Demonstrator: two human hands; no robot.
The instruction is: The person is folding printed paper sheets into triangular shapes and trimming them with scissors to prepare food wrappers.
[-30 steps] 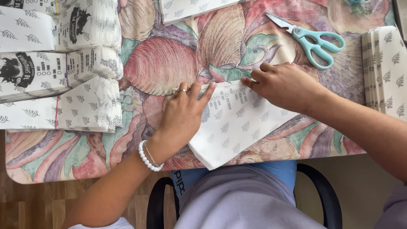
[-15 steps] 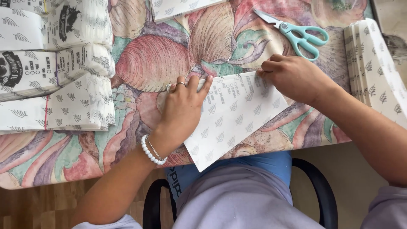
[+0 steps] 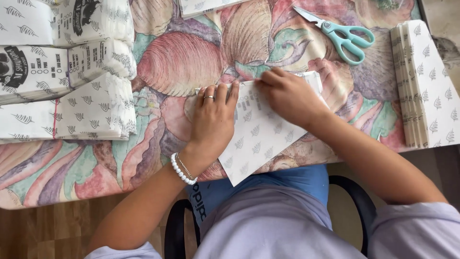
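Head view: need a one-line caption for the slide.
Left hand and right hand press a printed paper sheet flat on a floral tablecloth, scissors and paper stacks nearby.

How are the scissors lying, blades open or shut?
Shut: the teal-handled scissors lie flat on the patterned tablecloth, blades together in one point, untouched.

paper sheet (image 3: 261,139): middle hidden under both hands | left stacks (image 3: 62,72): cut by frame edge

Teal-handled scissors (image 3: 341,33) lie on the table (image 3: 191,62), which wears a shell-patterned cloth; stacks of printed white paper bags (image 3: 67,72) sit at its left; a slim pile of folded sheets (image 3: 424,81) rests at its right edge.
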